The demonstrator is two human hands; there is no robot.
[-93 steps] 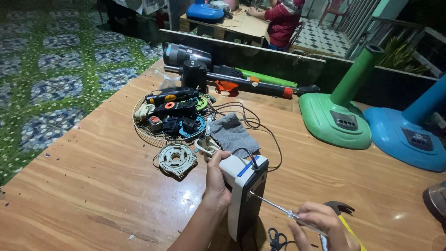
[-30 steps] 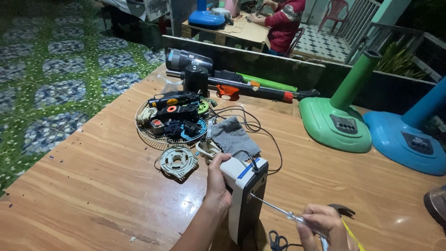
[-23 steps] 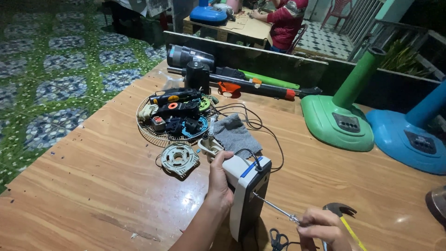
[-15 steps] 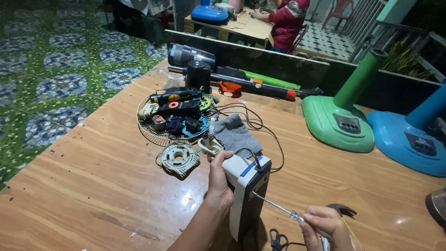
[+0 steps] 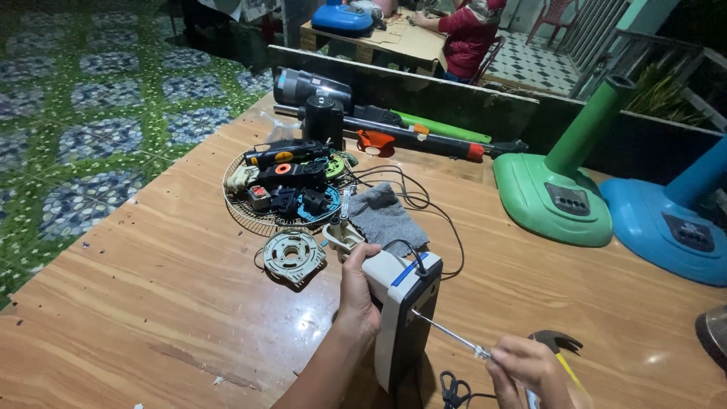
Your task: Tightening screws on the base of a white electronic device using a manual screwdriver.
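Note:
My left hand [image 5: 357,291] grips the top left side of a white box-shaped device [image 5: 404,316] with a blue stripe and a dark face, holding it upright on the wooden table [image 5: 151,303]. My right hand [image 5: 528,370] holds a screwdriver [image 5: 450,337] whose thin metal shaft points up-left, its tip touching the device's dark face. A black cable [image 5: 424,220] runs from the device's top toward the back.
A wire fan grille [image 5: 250,216] holds several tools and parts. Beside it lie a round plastic part [image 5: 293,256], a grey cloth [image 5: 385,216], a hammer [image 5: 556,342] and scissors [image 5: 453,390]. Green [image 5: 556,193] and blue [image 5: 670,227] fan bases stand right. A person in red [image 5: 469,38] sits beyond.
The view shifted slightly. My right hand and the screwdriver stay at the device's face, and my left hand keeps its hold on the device.

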